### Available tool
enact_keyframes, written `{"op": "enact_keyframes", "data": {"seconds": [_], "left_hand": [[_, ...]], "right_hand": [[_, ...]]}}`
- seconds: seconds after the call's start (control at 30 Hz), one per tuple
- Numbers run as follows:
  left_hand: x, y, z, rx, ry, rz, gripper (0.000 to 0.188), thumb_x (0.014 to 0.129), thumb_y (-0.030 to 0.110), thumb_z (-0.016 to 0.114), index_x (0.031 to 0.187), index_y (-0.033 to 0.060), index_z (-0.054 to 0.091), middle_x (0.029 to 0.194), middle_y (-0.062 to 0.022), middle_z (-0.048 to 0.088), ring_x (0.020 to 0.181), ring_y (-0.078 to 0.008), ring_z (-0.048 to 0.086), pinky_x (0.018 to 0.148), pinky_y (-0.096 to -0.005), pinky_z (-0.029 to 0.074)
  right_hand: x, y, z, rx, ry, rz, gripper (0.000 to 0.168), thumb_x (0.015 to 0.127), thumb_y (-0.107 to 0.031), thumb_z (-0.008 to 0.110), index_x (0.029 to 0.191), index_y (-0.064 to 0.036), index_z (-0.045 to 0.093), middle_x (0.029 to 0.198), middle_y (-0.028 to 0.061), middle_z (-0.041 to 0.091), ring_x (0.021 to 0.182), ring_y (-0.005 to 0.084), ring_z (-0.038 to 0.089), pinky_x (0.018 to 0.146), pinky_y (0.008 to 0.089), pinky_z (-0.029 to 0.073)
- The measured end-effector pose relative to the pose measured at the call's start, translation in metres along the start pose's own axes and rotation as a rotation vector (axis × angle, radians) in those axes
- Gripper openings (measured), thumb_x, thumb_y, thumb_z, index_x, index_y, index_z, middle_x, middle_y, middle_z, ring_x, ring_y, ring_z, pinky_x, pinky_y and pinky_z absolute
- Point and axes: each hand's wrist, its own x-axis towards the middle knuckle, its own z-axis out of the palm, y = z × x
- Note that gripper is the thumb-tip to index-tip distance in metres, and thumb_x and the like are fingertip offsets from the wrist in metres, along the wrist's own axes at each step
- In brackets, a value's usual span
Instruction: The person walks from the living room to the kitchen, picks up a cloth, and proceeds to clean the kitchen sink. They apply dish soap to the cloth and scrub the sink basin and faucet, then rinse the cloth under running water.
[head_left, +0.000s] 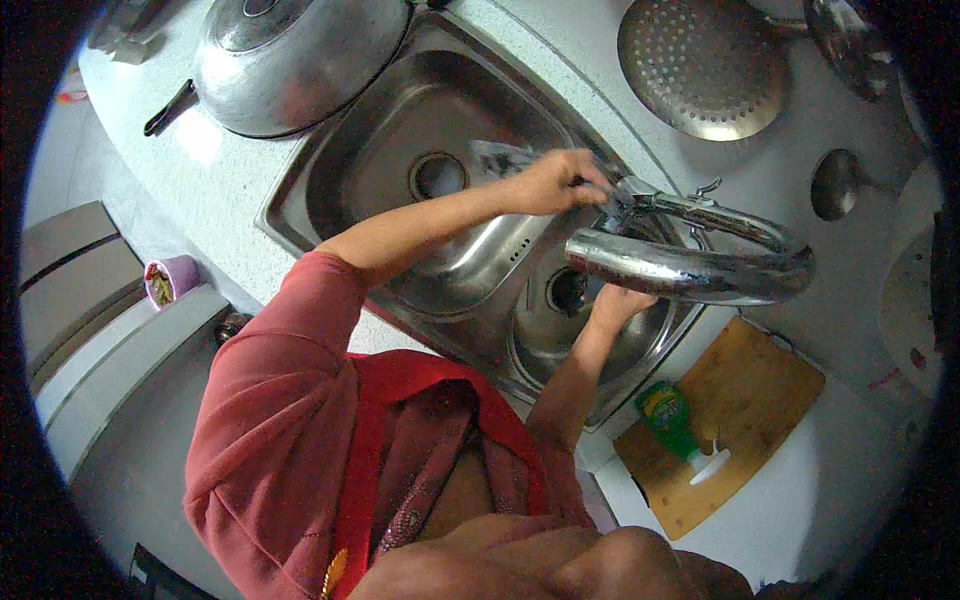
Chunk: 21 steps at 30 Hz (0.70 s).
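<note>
My left hand (559, 182) is over the stainless steel double sink (480, 334), beside the chrome faucet (690, 262). It pinches a crumpled piece of clear plastic (501, 156), which looks like a thin bag or film. Part of the plastic trails over the large basin, and part bunches up near the faucet's base. Below the thick curved spout, my right hand (621, 304) reaches above the small basin. The spout covers its fingers, so I cannot tell whether it holds anything. A dark drain (568, 291) lies in the small basin; another drain (439, 177) is in the large one.
A big lidded metal pan (300, 71) stands at the sink's upper left corner. A perforated skimmer (701, 75) and a ladle (835, 184) are at upper right. A green spray bottle (666, 416) lies on a wooden cutting board (739, 442). A pink container (171, 281) is at left.
</note>
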Motion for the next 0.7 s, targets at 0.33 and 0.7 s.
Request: {"op": "enact_keyframes", "data": {"seconds": [0.33, 0.7], "left_hand": [[-0.001, 0.001, -0.011, 0.487, -0.301, 0.102, 0.018, 0.070, 0.010, 0.064, 0.087, 0.0148, 0.066, 0.102, -0.0110, 0.054, 0.083, -0.0334, 0.056, 0.065, -0.0397, 0.047], [0.015, 0.011, 0.021, 0.098, -0.372, 0.099, 0.018, 0.083, 0.024, 0.057, 0.086, 0.0076, 0.064, 0.085, -0.0148, 0.058, 0.079, -0.0321, 0.054, 0.072, -0.0379, 0.042]], "right_hand": [[0.004, -0.004, 0.003, -0.164, -0.119, -0.154, 0.024, 0.087, -0.023, 0.045, 0.103, -0.005, 0.045, 0.100, 0.0076, 0.049, 0.091, 0.0174, 0.049, 0.085, 0.0310, 0.041], [0.010, 0.021, -0.002, -0.090, -0.196, -0.075, 0.021, 0.077, -0.006, 0.057, 0.095, -0.002, 0.049, 0.093, 0.0080, 0.052, 0.077, 0.0186, 0.055, 0.070, 0.0287, 0.046]]}}
